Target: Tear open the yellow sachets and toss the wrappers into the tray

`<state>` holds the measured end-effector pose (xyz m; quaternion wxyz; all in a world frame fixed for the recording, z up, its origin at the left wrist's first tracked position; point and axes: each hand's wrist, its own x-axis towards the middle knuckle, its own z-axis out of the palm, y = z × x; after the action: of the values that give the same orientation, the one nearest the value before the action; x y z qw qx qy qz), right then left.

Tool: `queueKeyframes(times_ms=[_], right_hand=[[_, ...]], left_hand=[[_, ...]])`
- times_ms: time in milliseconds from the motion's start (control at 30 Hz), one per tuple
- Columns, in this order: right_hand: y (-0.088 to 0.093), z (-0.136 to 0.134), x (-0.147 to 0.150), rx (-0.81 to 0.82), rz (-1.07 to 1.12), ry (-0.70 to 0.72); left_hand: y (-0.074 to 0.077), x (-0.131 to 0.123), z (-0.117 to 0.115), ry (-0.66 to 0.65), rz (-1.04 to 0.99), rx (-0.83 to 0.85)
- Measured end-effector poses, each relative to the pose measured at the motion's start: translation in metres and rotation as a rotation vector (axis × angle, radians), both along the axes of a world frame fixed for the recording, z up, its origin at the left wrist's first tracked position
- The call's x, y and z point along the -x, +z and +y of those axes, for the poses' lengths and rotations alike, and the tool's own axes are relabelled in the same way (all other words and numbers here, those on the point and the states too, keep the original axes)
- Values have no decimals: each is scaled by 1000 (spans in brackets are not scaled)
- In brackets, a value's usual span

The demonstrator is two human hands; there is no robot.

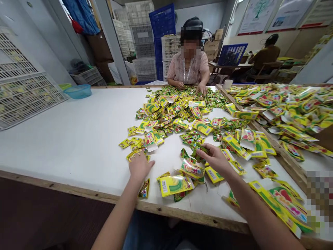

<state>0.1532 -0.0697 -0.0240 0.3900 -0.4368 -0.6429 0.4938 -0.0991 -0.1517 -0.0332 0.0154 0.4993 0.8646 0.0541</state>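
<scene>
A wide, loose pile of yellow-and-green foil sachets (171, 118) covers the middle of the white table (78, 132). My left hand (140, 166) lies palm down at the pile's near edge, its fingers on a gold-yellow sachet (137, 155). My right hand (213, 159) pinches a small green sachet (200, 153) between its fingers. Just below that hand sits a glossy printed sachet (192, 169). Nearer my body lies a yellow packet with a barcode (174, 185).
A co-worker (188, 66) sits across the table with both hands at the pile. A wooden rail (273, 139) borders a larger heap of sachets (286, 111) on the right. A white plastic crate (26, 80) and a blue bowl (78, 91) stand at the left.
</scene>
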Motion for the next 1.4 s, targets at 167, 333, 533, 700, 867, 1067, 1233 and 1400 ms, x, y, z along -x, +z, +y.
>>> queueKeyframes(times_ms=[167,333,533,700,867,1067,1233,1400], right_hand=[[4,-6,6,211,150,-7],[-1,-10,11,111,221,28],[4,-22,12,-259,-14,-21],[7,-23,8,-265,66,33],[5,-26,11,-16,407,295],[3,-35,23,521,669,211],[4,-38,25,758,649,229],[2,-41,30,806,684,94]], left_hand=[[-8,3,6,-105,-81,-8],[2,-25,6,-283,-725,-423],[7,-49,8,-276,-1456,-543],[6,-68,3,-548,-855,-1034],[-3,-81,0,-939,-239,-1240],[-14,-76,-3,-1008,38,-1183],[-13,-75,-4,-1017,94,-1135],[-14,-87,-6,-997,89,-1030]])
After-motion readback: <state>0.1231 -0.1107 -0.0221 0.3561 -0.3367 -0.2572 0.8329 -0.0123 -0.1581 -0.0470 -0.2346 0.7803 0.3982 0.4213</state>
